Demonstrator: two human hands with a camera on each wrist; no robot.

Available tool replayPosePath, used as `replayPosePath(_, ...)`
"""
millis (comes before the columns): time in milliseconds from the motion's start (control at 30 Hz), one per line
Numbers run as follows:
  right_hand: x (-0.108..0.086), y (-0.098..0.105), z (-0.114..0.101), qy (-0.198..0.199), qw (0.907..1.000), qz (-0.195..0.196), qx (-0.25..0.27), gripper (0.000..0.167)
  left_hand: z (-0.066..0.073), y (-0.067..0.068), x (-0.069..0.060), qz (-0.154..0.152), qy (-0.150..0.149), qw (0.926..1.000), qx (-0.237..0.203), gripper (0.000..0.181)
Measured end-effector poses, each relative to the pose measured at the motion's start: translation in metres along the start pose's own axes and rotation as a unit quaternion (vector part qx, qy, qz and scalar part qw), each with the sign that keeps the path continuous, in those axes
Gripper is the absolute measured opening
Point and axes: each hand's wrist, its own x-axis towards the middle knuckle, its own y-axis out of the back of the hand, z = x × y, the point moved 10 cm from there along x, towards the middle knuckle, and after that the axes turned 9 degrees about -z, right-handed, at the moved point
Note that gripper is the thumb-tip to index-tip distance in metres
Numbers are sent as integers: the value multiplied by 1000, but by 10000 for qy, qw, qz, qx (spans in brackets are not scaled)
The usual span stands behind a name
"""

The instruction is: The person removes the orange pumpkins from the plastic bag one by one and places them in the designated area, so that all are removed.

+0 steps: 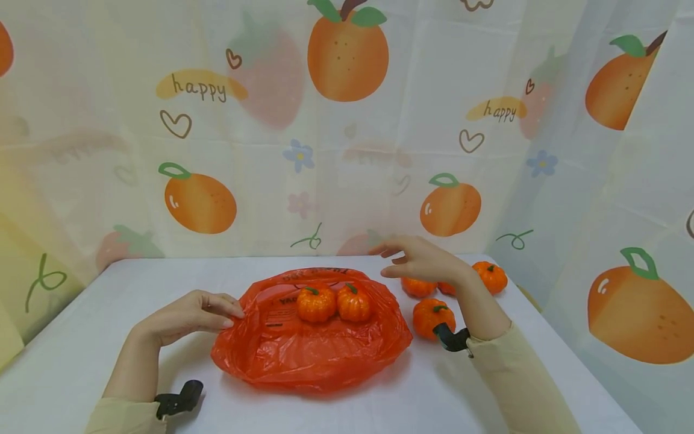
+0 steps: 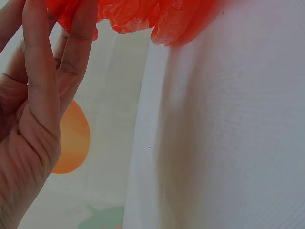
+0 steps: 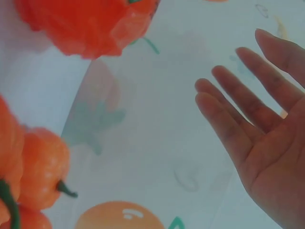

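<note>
A red plastic bag (image 1: 303,361) lies spread open on the white table, with two small orange pumpkins inside, one pumpkin (image 1: 316,304) beside another pumpkin (image 1: 354,302). My left hand (image 1: 187,316) pinches the bag's left rim; in the left wrist view, red film (image 2: 128,16) shows at the fingertips of that hand (image 2: 40,90). Above the back right of the bag hovers my right hand (image 1: 420,259), holding nothing. Its fingers are spread and relaxed in the right wrist view, where the palm (image 3: 281,157) shows.
Right of the bag, a pumpkin (image 1: 434,318) sits near my right forearm. More pumpkins stand behind it, including one pumpkin (image 1: 490,277) at the far right, some partly hidden by the arm. A fruit-printed curtain (image 1: 347,132) hangs behind the table (image 1: 54,361).
</note>
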Motion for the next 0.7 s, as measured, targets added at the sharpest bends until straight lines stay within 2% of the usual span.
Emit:
replayPosePath(133,12,0,-11,169,9998,-51,-57,41,0,1,-1,1,-19,10000,-4,28)
replayPosePath(300,24,-3,-23,393,9990,-199,106,41,0,0,0,-19,-23,10000,0,30)
replayPosePath(700,59,-18,-37,447,9980,-450,69,47,1,1,-1,-20,-13,10000,-8,29)
